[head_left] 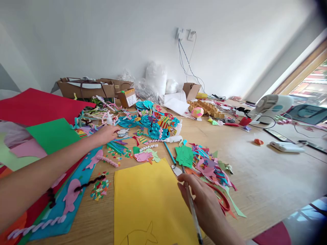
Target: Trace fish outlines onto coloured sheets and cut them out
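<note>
A yellow rectangular paper sheet [145,194] bearing a drawn outline lay nearest on the wooden tabletop [245,144]. The right hand [201,194] pinched a slim, clear-barrelled pen [193,208] at the sheet's right edge. Farther off, the left hand [105,134] was beside grey paper fish [124,132]; its grip could not be told.

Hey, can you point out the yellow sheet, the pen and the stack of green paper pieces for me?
Yellow sheet [148,194]: head view, on its blank area above the pencilled outline.
Pen [193,211]: head view, on its barrel.
Green paper stack [184,156]: head view, on its top piece.
</note>
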The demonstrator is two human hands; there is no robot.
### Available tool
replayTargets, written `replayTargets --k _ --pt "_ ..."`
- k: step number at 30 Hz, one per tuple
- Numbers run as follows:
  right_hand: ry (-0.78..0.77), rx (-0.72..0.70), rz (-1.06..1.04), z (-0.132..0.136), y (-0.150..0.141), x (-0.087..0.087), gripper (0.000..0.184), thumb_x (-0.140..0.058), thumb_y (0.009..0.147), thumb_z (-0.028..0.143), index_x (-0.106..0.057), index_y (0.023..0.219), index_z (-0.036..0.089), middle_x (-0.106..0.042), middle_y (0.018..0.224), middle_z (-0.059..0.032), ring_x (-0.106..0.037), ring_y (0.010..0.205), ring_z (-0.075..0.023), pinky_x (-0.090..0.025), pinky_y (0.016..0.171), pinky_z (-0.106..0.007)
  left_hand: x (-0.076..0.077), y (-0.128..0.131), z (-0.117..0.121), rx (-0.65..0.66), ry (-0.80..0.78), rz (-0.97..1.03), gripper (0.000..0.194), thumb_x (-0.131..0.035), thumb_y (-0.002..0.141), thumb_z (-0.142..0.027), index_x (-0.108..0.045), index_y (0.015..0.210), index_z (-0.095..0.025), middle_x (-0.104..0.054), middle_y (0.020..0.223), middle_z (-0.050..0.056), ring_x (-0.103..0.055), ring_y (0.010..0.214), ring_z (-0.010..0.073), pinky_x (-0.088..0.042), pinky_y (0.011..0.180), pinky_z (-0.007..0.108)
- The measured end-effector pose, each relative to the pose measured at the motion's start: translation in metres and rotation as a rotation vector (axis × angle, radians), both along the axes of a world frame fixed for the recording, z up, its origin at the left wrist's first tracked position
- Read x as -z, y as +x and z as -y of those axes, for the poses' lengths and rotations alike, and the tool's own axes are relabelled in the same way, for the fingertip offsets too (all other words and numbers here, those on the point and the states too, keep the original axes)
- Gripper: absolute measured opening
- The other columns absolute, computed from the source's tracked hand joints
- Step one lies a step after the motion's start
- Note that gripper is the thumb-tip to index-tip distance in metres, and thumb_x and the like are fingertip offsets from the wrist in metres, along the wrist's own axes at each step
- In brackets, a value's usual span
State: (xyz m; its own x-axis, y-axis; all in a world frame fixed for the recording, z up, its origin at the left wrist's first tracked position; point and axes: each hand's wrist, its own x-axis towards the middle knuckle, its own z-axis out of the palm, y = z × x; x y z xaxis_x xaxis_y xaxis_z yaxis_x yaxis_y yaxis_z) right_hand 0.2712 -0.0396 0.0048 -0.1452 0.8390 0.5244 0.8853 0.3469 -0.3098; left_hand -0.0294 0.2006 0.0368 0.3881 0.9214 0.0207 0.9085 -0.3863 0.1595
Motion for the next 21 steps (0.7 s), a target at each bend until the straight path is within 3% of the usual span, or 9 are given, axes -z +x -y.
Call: replayTargets --k 4,7,21 --pt "0.003 -0.081 -0.023 0.003 -0.014 0.002 0.013 -0.042 0.087 0.014 -0.051 0.092 0.022 -0.065 0.079 -0.0009 -0.062 0.068 -0.0138 -0.046 0.058 -0.022 0.012 0.013 -0.034 -0.040 -0.038 -0.130 0.028 -0.054 0.087 -0.027 -0.055 0.113 -0.016 -0.059 0.112 0.008 -0.058 0.098 0.0220 -0.048 0.084 0.041" --pt "-0.016 -0.095 -0.024 0.006 -0.017 0.004 0.014 -0.041 0.088 0.014 -0.051 0.091 0.023 -0.065 0.078 -0.0010 -0.062 0.069 -0.0136 -0.046 0.057 -0.021 0.020 0.018 -0.051 -0.070 -0.064 -0.188 0.031 -0.054 0.088 -0.032 -0.053 0.115 -0.015 -0.056 0.115 0.009 -0.058 0.097 0.0216 -0.050 0.080 0.042" --pt "-0.073 -0.174 -0.076 0.010 -0.020 0.010 0.016 -0.040 0.087 0.009 -0.048 0.092 0.022 -0.063 0.074 -0.0002 -0.060 0.065 -0.0109 -0.046 0.057 -0.018 0.022 0.029 -0.083 -0.063 -0.263 -0.319 0.032 -0.054 0.088 -0.031 -0.053 0.115 -0.015 -0.056 0.115 0.008 -0.058 0.097 0.0222 -0.051 0.080 0.041"
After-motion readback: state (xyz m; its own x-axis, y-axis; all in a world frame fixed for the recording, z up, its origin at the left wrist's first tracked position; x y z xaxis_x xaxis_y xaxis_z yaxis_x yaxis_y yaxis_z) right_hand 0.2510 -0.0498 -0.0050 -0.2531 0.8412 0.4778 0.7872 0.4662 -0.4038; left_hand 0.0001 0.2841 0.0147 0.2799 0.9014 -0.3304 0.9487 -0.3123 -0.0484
